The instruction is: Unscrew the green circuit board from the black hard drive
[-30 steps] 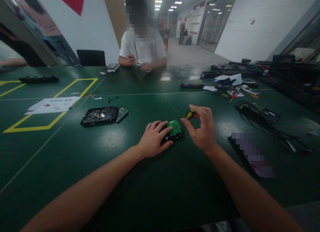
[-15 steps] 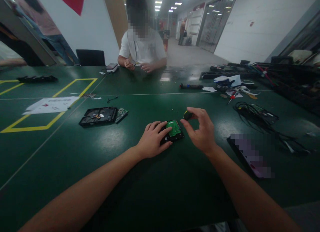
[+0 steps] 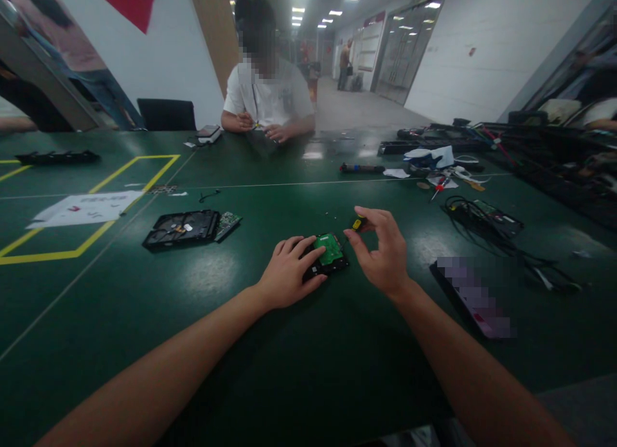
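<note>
A small black hard drive with a green circuit board (image 3: 330,251) facing up lies on the green table (image 3: 308,344) in front of me. My left hand (image 3: 288,271) rests on its left side, fingers curled over it, holding it down. My right hand (image 3: 380,249) pinches a small screwdriver with a yellow and black handle (image 3: 357,224) between thumb and fingers, its tip at the drive's right edge.
An opened black drive with a loose board (image 3: 186,228) lies to the left, papers (image 3: 81,208) inside yellow floor tape beyond. A flat dark device (image 3: 470,296) and tangled cables (image 3: 486,219) sit to the right. A person in white (image 3: 267,94) works across the table.
The view has shifted slightly, so everything sits a little more to the left. My right fingers have turned the screwdriver handle; both hands stay at the drive.
</note>
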Tool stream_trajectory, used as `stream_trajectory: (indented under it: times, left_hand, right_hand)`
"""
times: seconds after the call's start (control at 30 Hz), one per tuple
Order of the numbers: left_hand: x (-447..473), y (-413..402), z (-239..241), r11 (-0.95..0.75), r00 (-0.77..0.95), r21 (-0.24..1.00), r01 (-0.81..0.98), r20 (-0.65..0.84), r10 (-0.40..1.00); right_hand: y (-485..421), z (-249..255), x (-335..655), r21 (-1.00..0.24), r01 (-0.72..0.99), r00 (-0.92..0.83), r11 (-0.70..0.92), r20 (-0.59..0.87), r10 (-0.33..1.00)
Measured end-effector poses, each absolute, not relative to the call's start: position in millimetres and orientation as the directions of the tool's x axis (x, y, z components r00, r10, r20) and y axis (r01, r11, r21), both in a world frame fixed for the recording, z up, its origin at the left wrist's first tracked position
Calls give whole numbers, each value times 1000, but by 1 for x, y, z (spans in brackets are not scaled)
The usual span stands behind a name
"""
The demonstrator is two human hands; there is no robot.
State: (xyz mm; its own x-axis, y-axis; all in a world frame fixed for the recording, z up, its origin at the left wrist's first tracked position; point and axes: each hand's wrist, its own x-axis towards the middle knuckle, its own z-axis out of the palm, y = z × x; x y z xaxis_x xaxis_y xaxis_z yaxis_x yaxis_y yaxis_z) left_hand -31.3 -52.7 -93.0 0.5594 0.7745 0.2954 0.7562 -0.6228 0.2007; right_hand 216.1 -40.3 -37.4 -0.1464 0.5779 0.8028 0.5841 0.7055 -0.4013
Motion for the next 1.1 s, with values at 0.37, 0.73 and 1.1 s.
stream_trajectory:
  times: [0.37,0.73,1.1]
  left_hand:
    - [-31,-51,-95,-633,566,175,754,316,761]
    - [-32,-51,-96,-638,566,188,747,324,758]
    - [-31,-51,-93,-623,553,198,756,314,771]
  right_hand:
    - [-41,-35,217,-388,590,-141,708,814,563]
    - [-43,-34,215,-389,555,-175,735,809,561]
    - [-40,-37,218,-376,592,-173,713,805,568]
